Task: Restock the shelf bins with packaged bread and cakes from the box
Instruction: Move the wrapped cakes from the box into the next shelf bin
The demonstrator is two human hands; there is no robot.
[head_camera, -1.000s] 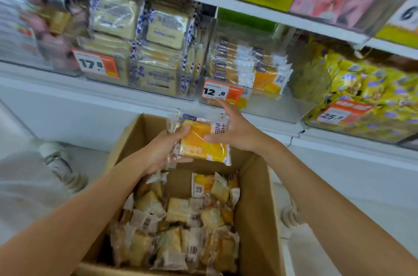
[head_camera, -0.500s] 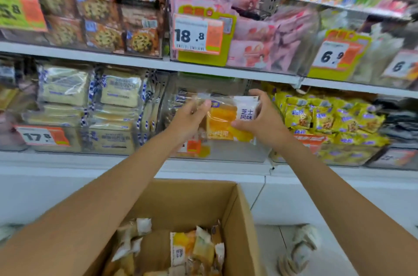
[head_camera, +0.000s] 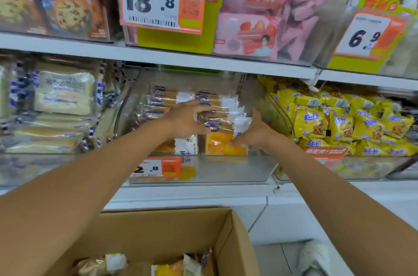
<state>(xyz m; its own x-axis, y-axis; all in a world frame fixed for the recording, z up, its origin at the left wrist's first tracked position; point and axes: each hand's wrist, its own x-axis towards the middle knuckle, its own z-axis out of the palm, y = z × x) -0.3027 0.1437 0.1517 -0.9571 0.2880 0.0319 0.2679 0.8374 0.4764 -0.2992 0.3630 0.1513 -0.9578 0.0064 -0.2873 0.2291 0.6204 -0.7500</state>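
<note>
Checking hands first: where's the L hand (head_camera: 186, 119)? (obs 1)

Inside the clear bin (head_camera: 226, 171) on the mid shelf, laid over the stacked packs (head_camera: 165, 99). Fingers spread & loose across the pack tops, closing round nothing visible. (obs 2)

R hand (head_camera: 254, 132)? (obs 1)

Same bin, R side. Thumb up & apart, fingers straight, tips touching the orange cake pack (head_camera: 218, 143). It's pressing, not pinching. (obs 2)

Pack pos. & orientation? (obs 1)

R column at the front of the bin, just behind the clear front wall, between the two hands. It stands on edge w/ broad face toward the camera. Long axis runs L–R along the bin front: orange end to the L, white printed end to the R, partly behind the R hand. Bottom edge is blurred, so can't tell if it's fully seated. (obs 2)

Surroundings? (obs 1)

Price tag (head_camera: 158, 168) at the bin's front L corner reads "2 .8" where visible. Yellow packs (head_camera: 339, 121) fill the next bin R, pale bread packs (head_camera: 63, 94) the next bin L. Cardboard box (head_camera: 158, 226) sits open below the shelf, w/ loose packs (head_camera: 172, 269) inside. Pink packs (head_camera: 248, 33) are on the upper shelf beside an "18 .8" tag (head_camera: 162, 1). (obs 2)
</note>
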